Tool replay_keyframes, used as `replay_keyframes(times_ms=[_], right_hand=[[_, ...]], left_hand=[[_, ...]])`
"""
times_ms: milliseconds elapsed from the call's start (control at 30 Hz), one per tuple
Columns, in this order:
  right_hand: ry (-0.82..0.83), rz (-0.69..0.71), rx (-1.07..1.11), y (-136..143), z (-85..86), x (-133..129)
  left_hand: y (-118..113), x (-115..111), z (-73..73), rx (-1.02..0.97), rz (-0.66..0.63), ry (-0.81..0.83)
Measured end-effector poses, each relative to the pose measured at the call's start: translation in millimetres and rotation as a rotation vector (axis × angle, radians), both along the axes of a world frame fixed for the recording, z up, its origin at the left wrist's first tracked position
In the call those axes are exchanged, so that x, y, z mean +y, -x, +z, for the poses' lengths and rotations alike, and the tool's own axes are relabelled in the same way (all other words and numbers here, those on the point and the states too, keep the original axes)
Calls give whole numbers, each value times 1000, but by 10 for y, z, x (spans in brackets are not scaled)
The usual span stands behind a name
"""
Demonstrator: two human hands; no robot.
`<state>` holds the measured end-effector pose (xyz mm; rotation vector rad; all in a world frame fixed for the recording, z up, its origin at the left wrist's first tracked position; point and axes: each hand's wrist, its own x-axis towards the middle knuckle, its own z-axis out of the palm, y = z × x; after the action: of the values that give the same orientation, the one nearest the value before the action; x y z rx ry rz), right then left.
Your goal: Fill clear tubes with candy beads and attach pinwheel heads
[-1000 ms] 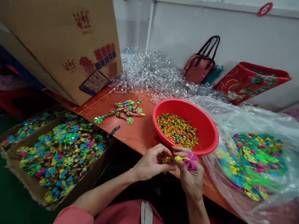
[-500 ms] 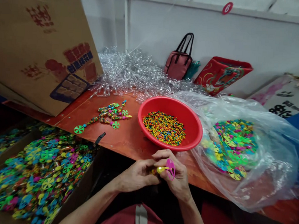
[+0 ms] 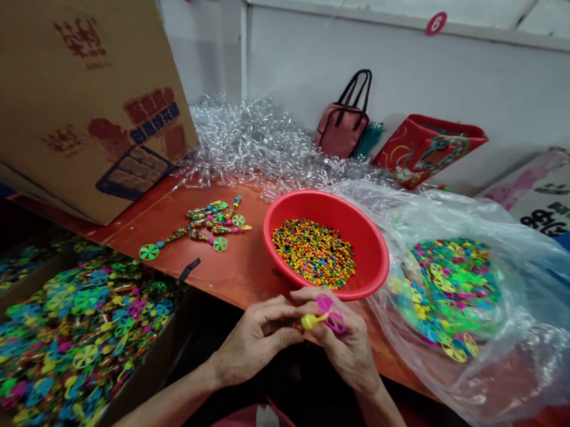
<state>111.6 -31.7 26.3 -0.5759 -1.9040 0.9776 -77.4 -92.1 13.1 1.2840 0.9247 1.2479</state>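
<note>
Both hands meet in front of the table, just below the near rim of a red bowl [image 3: 331,200] with small coloured candy balls [image 3: 312,250] in it. Between them is a small toy tube [image 3: 310,322] with a yellow cap and a pink wheel on its end. My right hand [image 3: 347,343] has thumb and fingers closed round the yellow end. My left hand [image 3: 258,337] pinches the other end, which its fingers mostly hide. Several filled toy tubes [image 3: 207,221] with green wheels lie on the table to the left of the bowl.
Clear empty tubes [image 3: 261,135] are heaped against the wall. A clear plastic bag [image 3: 520,382] of coloured caps and wheels lies right. At lower left stands a carton [image 3: 144,372] full of toys. A big cardboard box [image 3: 79,98], pink handbag [image 3: 341,130] and red bag [image 3: 428,151] stand behind.
The toy's pink wheel has turned and tilted in my hands. Both hands stay together at nearly the same place, and the whole view has shifted slightly.
</note>
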Motion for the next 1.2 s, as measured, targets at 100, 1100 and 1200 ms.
replay_keyframes(times_ms=[100,1100,1200], right_hand=[[-135,36,-216,8,176,263],[-476,91,-563,-79,227,1505],[-501,114,-543,-2,325,1521]], left_hand=[[376,166,36,134,247,-123],[1249,3523,-385,1006,375,-126],[1370,3403,-194,801,418,-103]])
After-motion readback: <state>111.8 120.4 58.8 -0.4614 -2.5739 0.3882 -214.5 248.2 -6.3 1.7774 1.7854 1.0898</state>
